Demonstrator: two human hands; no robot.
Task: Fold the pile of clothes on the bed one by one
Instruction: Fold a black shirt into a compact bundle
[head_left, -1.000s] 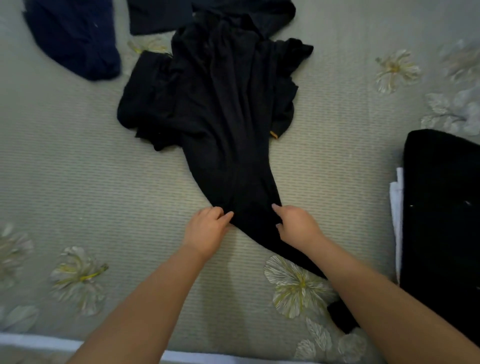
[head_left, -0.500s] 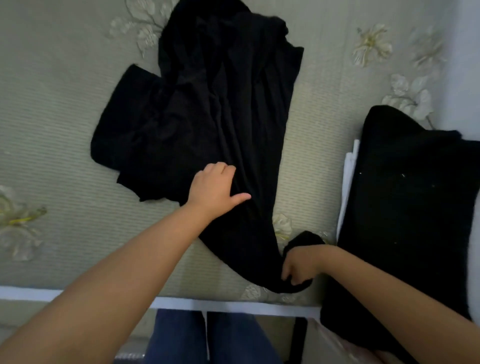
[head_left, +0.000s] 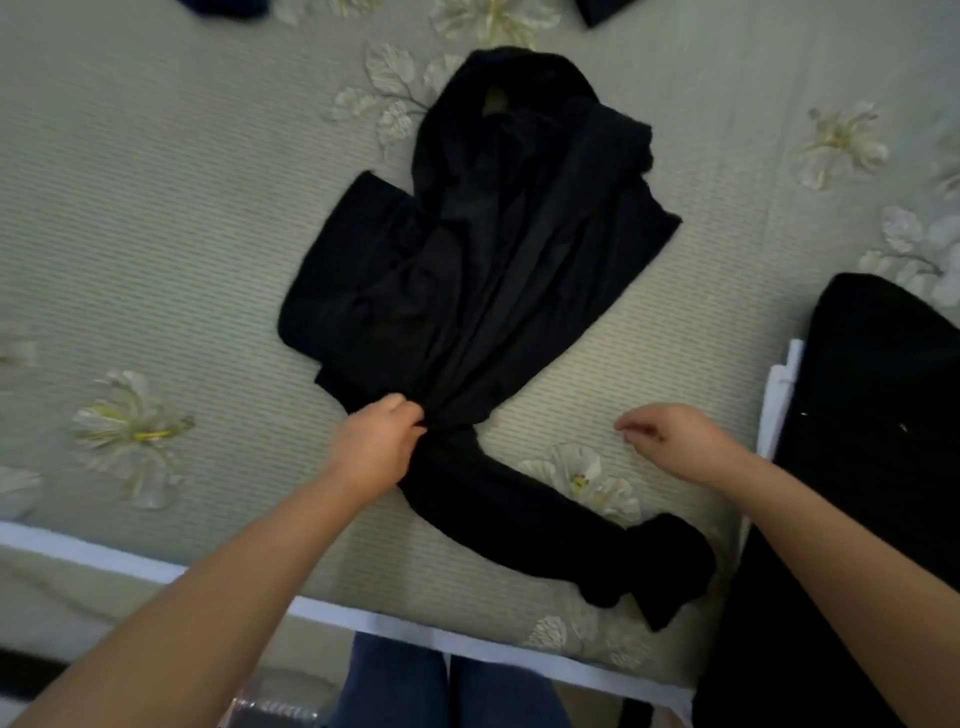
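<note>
1. A black garment (head_left: 483, 270) lies spread on the bed (head_left: 156, 208), its broad bunched part towards the far side and a narrow twisted length trailing back towards the near right edge, where it ends in a crumpled lump
2. The left hand (head_left: 376, 441) sits at the point where the wide part narrows; its fingers are curled round a gather of the black cloth, thumb side up, so the fabric runs out from the fingertips (head_left: 410, 413) both away and towards the person
3. The right hand (head_left: 675, 441) hovers over bare bedcover, to the right of the garment and apart from it; its fingers are loosely curled with thumb and forefinger near each other, holding nothing that can be seen
4. The trailing length of the garment passes between the two forearms, nearer the left hand than the right
5. At the right edge stands a stack of folded clothes (head_left: 872, 415), black on top with a white layer showing at its left side
6. Scraps of dark clothing (head_left: 223, 6) show at the far edge of the bed
7. The bedcover is pale green with printed white flowers, and a white band runs along its near edge
8. Blue trouser legs (head_left: 441, 686) show below the bed edge
</note>
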